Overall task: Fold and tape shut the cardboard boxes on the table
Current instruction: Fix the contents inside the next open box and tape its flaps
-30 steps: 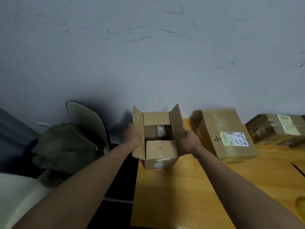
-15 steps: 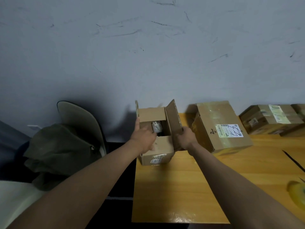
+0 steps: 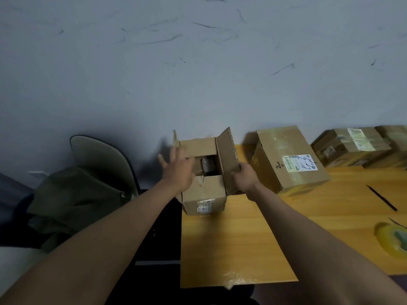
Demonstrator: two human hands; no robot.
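Here, a person stands at the left end of a wooden surface [image 3: 253, 238] set against a grey wall. A small open cardboard box [image 3: 204, 194] sits at the surface's far left corner, its near and far flaps folded partly inward, a wrapped item showing in the gap between them. The left hand [image 3: 178, 170], fingers spread and straight, hovers blurred over the box's left side, next to the upright left flap; I cannot tell whether it touches it. The right hand [image 3: 244, 179] grips the tall right flap [image 3: 228, 159] near its lower edge, fingers curled round the cardboard. Just right of this box lies a larger sealed box [image 3: 288, 159] with a white label. More taped boxes [image 3: 356, 146] line the far edge toward the right corner. A tape roll [image 3: 394, 238] rests at the right edge. A chair [image 3: 99, 159] draped with a green jacket stands off the surface's left side.
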